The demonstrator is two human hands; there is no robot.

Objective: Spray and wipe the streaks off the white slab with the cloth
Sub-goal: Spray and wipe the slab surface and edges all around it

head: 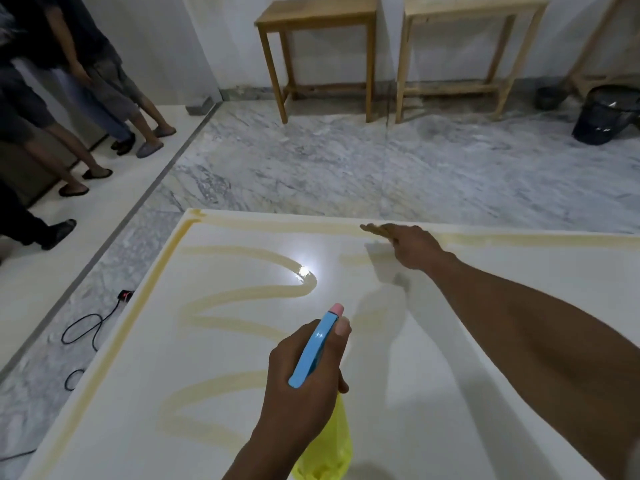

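Observation:
The white slab (519, 271) lies in front of me, marked with yellow-brown wavy streaks (242, 292) across its left half and along its far and left edges. My left hand (304, 386) grips a spray bottle (313, 348) with a blue head, pink nozzle and yellow body, held over the slab's middle and pointing away from me. My right hand (412, 247) reaches to the slab's far edge, pressing down on a tan cloth (373, 229), of which only a blurred edge shows beyond the fingers.
Two wooden tables (318, 57) stand against the back wall, with a black bucket (602, 116) at the far right. Several people (86, 98) stand at the left. A black cable with a red-lit device (125, 295) lies on the marble floor left of the slab.

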